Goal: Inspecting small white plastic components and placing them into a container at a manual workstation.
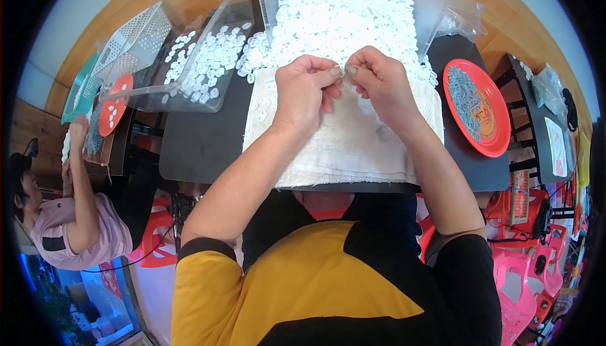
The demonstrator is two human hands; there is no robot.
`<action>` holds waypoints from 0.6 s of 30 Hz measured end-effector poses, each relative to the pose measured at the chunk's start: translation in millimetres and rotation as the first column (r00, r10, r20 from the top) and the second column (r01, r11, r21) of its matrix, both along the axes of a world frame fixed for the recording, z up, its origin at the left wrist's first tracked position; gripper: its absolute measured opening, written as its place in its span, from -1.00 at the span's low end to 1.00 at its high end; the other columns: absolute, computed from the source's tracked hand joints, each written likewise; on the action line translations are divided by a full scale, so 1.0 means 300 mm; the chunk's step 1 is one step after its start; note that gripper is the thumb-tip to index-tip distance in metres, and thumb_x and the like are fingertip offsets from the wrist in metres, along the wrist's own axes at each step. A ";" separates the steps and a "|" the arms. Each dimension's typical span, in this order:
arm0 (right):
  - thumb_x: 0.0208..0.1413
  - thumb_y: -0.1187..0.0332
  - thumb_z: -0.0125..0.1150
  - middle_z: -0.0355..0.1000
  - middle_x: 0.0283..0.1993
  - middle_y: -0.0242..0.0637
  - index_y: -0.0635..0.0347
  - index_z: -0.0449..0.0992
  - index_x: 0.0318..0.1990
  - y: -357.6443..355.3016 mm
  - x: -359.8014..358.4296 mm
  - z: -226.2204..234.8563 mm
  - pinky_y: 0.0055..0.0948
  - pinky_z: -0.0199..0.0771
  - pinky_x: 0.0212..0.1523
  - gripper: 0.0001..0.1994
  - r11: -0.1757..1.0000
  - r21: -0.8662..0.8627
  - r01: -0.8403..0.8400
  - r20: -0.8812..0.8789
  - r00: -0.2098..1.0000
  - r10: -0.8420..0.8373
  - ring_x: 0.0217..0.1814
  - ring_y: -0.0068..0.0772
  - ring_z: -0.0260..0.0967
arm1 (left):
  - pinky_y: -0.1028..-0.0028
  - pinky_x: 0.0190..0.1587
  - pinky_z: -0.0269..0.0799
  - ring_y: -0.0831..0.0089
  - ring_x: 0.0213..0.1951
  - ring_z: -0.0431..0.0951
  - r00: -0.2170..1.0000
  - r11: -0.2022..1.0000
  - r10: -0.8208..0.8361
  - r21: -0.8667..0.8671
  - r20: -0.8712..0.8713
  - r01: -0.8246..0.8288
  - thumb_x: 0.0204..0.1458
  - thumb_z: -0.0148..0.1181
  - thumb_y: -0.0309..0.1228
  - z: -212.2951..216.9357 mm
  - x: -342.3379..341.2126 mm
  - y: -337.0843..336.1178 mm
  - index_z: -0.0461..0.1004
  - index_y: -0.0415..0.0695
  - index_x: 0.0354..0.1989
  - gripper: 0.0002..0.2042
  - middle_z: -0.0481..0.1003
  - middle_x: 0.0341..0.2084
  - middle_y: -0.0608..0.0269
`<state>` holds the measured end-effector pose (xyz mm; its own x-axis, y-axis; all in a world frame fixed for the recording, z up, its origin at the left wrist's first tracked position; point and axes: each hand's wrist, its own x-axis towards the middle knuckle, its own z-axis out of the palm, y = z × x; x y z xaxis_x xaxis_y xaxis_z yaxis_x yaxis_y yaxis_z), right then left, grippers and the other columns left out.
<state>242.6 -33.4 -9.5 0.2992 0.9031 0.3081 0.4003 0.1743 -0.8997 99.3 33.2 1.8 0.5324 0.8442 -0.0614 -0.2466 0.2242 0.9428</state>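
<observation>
Fingertips (331,73) hide most of a small white piece (343,72), leaving only a pale sliver showing between the two hands, above the far part of the towel. Its full outline cannot be told. The left hand (300,90) pinches it narrowly, thumb against forefinger, its other fingers curled below; the right hand (386,87) nips it from the other side in a similar close pinch, knuckles bent.

Just beyond the hands rises a dense heap of white pieces (344,14), small, smooth and rounded, many with an opening in the middle; they look like hard plastic. The heap fills a clear, stiff-walled container (437,14) and spills past its near edge. A few loose pieces (264,102) lie on the left part of the towel (353,156), which is off-white, soft and napped, with darker smudges near its middle. Beneath it the table (202,147) is dark, flat and smooth.

To the right sits a glossy red oval-looking plate (500,146), carrying a tangled mound of thin grey-blue bits (463,96). To the left, a transparent bin (151,89) holds more scattered white pieces (211,62).
</observation>
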 end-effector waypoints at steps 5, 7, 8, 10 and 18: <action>0.15 0.45 0.08 0.34 -0.54 -0.50 0.22 0.45 -0.34 -0.002 -0.011 0.003 -0.68 0.21 -0.56 -0.94 0.998 -0.056 0.041 -0.011 0.999 -0.042 -0.54 -0.75 0.22 | 0.57 -0.68 0.26 0.51 -0.62 0.43 0.998 0.999 -0.037 0.008 -0.051 0.038 0.07 0.11 -0.61 0.001 -0.003 0.001 0.46 -0.34 -0.36 -0.96 0.49 -0.55 0.14; 0.15 0.45 0.08 0.34 -0.54 -0.49 0.22 0.45 -0.34 -0.002 -0.020 -0.002 -0.68 0.21 -0.58 -0.94 0.997 -0.062 0.055 -0.021 0.998 -0.056 -0.55 -0.75 0.23 | 0.57 -0.73 0.20 0.53 -0.66 0.38 0.997 1.000 -0.027 0.006 -0.068 0.028 0.05 0.09 -0.63 -0.002 0.002 -0.003 0.42 -0.32 -0.41 -0.97 0.42 -0.63 0.20; 0.15 0.45 0.08 0.35 -0.54 -0.48 0.22 0.44 -0.35 -0.002 -0.025 -0.005 -0.68 0.20 -0.60 -0.94 0.996 -0.065 0.069 -0.030 0.997 -0.071 -0.55 -0.74 0.24 | 0.57 -0.73 0.20 0.53 -0.66 0.38 0.997 1.000 -0.027 0.002 -0.070 0.028 0.05 0.09 -0.63 -0.005 0.004 -0.005 0.42 -0.32 -0.41 -0.97 0.42 -0.63 0.20; 0.15 0.45 0.08 0.35 -0.55 -0.48 0.22 0.44 -0.35 -0.004 -0.040 0.003 -0.68 0.21 -0.60 -0.93 0.994 -0.084 0.068 -0.056 0.996 -0.073 -0.56 -0.74 0.25 | 0.55 -0.74 0.18 0.53 -0.67 0.37 0.998 1.000 -0.018 -0.004 -0.068 0.018 0.06 0.08 -0.62 -0.011 0.007 -0.007 0.39 -0.30 -0.44 -0.94 0.40 -0.65 0.22; 0.19 0.44 0.07 0.36 -0.56 -0.47 0.21 0.43 -0.34 -0.002 -0.073 0.003 -0.69 0.20 -0.62 -0.92 0.993 -0.103 0.058 -0.178 0.981 -0.076 -0.56 -0.72 0.28 | 0.56 -0.76 0.14 0.58 -0.69 0.35 0.993 0.999 0.028 0.021 -0.117 -0.026 0.09 0.05 -0.59 -0.005 0.021 -0.025 0.36 -0.26 -0.45 -0.92 0.39 -0.66 0.26</action>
<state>220.7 -33.9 -8.4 0.4027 0.9020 0.1556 0.2365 0.0616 -0.9697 105.7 25.6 0.1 0.4996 0.8599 -0.1050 -0.1403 0.1999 0.9697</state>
